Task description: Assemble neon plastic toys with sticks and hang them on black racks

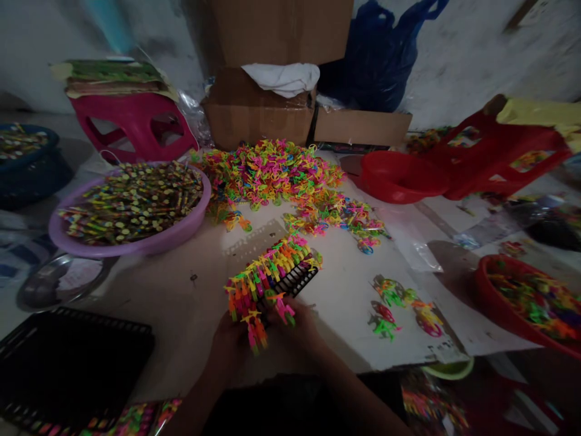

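A black slotted rack [297, 280] is tilted up off the table before me. Rows of small bright plastic toy pieces [261, 269] in pink, yellow, orange and green are set in it. At its near left end, my left hand [230, 332] is closed on the rack, its fingers mostly hidden by the toys. My right hand [302, 327] is at the near right side, fingers curled at a pink and green toy piece [285, 310]; the dim light blurs the exact contact. An orange and pink piece [256, 333] hangs between the hands.
A large heap of toy pieces [272, 172] covers the table's back. To the left stand a purple basin [59, 233] of small sticks and black racks [72, 369]. Loose pieces [388, 293] lie right, near red basins [385, 181]. Cardboard boxes [258, 121] stand behind.
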A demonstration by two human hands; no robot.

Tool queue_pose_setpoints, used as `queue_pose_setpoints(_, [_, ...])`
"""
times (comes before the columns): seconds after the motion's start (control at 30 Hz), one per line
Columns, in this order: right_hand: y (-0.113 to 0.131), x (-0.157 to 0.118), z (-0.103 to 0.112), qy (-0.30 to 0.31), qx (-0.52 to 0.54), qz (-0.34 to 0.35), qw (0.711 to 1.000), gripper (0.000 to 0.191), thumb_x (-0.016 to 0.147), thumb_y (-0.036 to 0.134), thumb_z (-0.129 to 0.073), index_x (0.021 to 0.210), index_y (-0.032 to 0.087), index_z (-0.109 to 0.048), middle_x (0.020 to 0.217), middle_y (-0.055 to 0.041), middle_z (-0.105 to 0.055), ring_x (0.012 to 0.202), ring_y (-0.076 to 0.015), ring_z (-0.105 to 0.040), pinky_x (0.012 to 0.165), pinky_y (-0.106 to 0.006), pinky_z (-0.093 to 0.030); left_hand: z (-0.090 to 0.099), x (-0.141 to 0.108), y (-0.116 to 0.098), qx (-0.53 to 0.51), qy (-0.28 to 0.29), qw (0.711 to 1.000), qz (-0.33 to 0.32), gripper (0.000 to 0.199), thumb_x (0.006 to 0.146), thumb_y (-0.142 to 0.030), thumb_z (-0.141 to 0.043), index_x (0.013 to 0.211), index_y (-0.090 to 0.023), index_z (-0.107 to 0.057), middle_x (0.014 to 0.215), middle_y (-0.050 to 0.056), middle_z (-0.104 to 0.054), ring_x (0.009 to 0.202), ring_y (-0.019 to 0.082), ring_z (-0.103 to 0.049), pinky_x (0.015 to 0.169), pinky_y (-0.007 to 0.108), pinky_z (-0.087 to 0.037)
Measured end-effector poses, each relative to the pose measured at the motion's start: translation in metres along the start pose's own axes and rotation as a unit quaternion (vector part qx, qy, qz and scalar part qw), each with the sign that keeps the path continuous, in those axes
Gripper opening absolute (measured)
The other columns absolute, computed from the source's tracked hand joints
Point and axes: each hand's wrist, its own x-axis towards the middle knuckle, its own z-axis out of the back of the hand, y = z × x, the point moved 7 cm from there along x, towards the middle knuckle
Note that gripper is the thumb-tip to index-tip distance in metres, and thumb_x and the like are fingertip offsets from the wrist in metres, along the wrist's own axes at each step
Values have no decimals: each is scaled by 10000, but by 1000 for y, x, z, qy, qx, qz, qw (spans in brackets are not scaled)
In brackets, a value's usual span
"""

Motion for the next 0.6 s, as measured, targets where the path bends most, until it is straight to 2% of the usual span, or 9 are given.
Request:
queue_pose_setpoints(0.1, [3, 5, -12, 48, -138, 111, 983, 97, 768, 245, -546, 818, 230, -628, 782, -13, -662, 715, -155, -600, 633, -248, -469, -1, 1, 0, 0, 5, 1000, 2, 215, 714, -173, -491, 740, -224, -698, 892, 67, -677, 864, 223, -609, 699, 342, -536])
queue_pose_setpoints(0.2, [6, 4, -24, 85, -266, 207, 938, 112, 791, 203, -541, 807, 218, -651, 819, -45, -664, 795, -172, -585, 713, -271, -457, -2, 0, 3, 1, 5, 1000, 13, 219, 699, -163, -485, 707, -223, -695, 864, 68, -682, 859, 227, -613, 703, 351, -537])
queue_pose_setpoints(0.3, [6, 7, -34, 82, -333, 231, 910, 125, 803, 199, -540, 808, 203, -665, 780, -53, -657, 803, -187, -568, 747, -304, -442, -2, 0, 2, 2, 2, 1000, 7, 238, 692, -142, -470, 722, -217, -694, 866, 71, -684, 865, 229, -613, 717, 362, -534])
queue_pose_setpoints(0.4, [10, 10, -35, 87, -324, 237, 911, 117, 790, 207, -569, 832, 208, -678, 846, -56, -657, 873, -192, -562, 798, -317, -433, 2, 1, 0, 2, -7, 1000, -4, 242, 698, -151, -461, 735, -214, -691, 840, 69, -686, 820, 226, -622, 683, 353, -541])
queue_pose_setpoints(0.5, [18, 18, -11, 92, -263, 228, 933, 114, 779, 248, -591, 832, 213, -687, 919, -49, -643, 852, -159, -583, 757, -266, -462, 5, 4, -4, 5, -16, 1000, -21, 226, 707, -167, -479, 762, -221, -691, 838, 62, -683, 800, 219, -627, 651, 325, -544])
queue_pose_setpoints(0.57, [26, 33, 26, 27, -261, 198, 944, 171, 822, 258, -522, 845, 205, -682, 877, -41, -640, 781, -140, -594, 702, -243, -475, 3, 5, -5, 7, -17, 999, -32, 223, 713, -165, -487, 772, -224, -693, 843, 62, -682, 802, 215, -629, 654, 316, -544])
queue_pose_setpoints(0.6, [29, 41, 49, -35, -286, 174, 942, 215, 848, 249, -468, 869, 200, -677, 837, -40, -637, 753, -138, -592, 695, -246, -474, 2, 5, -5, 8, -18, 999, -35, 224, 716, -162, -485, 767, -223, -694, 839, 65, -683, 803, 216, -630, 657, 320, -545])
